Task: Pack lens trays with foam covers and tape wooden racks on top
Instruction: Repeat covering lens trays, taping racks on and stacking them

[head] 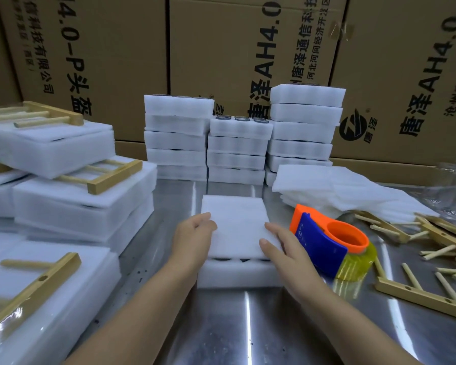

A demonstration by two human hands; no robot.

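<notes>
Your left hand (194,233) and right hand (282,246) lie open and flat on the foam cover (234,227), set on the lens tray (237,273) in the near middle — packs (71,206) at left already carry racks (113,176), this one still needs rack and tape, and far stacks (236,151) wait.

White foam lens tray (237,276) lies flat, front centre; thin white foam cover (234,227) sits on top, roughly square to it (dark gaps show under its near edge). Orange-and-blue tape dispenser (334,246) with yellowish roll just right of tray. Wooden racks (419,298) lie jumbled flat further right.
</notes>
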